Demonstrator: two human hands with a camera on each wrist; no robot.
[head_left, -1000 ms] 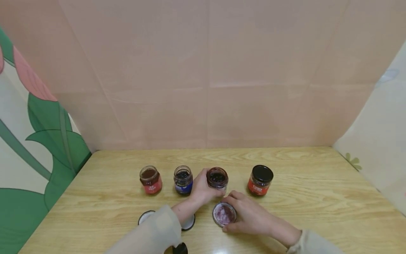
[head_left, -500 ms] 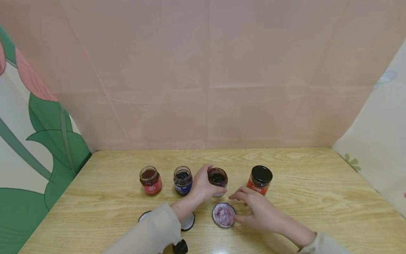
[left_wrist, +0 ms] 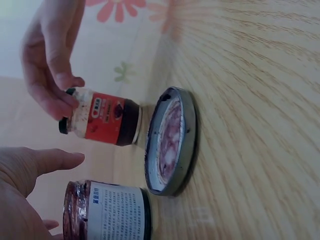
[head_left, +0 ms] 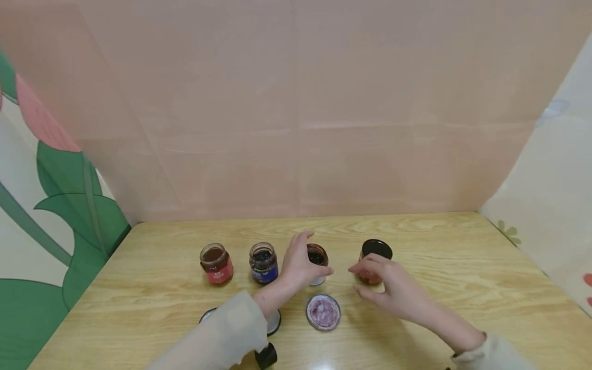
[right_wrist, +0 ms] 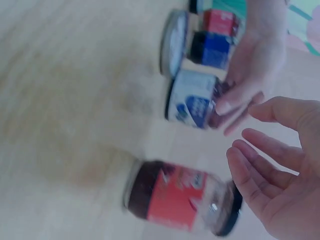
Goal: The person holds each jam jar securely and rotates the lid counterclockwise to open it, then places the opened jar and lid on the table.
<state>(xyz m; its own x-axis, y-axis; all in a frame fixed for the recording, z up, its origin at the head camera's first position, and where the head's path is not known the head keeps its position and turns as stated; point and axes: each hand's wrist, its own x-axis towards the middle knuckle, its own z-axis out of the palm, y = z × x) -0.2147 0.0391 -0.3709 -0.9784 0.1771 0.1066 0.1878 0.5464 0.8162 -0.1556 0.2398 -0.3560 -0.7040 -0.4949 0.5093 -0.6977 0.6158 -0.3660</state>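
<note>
My left hand (head_left: 296, 267) is spread beside an uncapped jam jar (left_wrist: 117, 212) with a white and blue label; its thumb and fingers are stretched out, raised from the jar in the left wrist view. My right hand (head_left: 395, 288) hovers by a capped jar (right_wrist: 175, 197) with a red label and black lid (head_left: 377, 248), fingers loosely bent and holding nothing. In the head view this hand hides part of that jar. A jam-smeared lid (head_left: 323, 312) lies inside up on the table in front of the uncapped jar.
To the left stand two more uncapped jars, one with a red label (head_left: 219, 271) and one with a blue label (head_left: 265, 273). Lids (head_left: 274, 324) lie partly under my left sleeve, near a small black cylindrical object (head_left: 266, 355). A pink cloth backdrop (head_left: 296, 154) hangs behind the wooden table.
My right hand has let go of the smeared lid, leaving it on the table, and moved right and up to the capped jar. My left hand's fingers have opened away from the uncapped jar.
</note>
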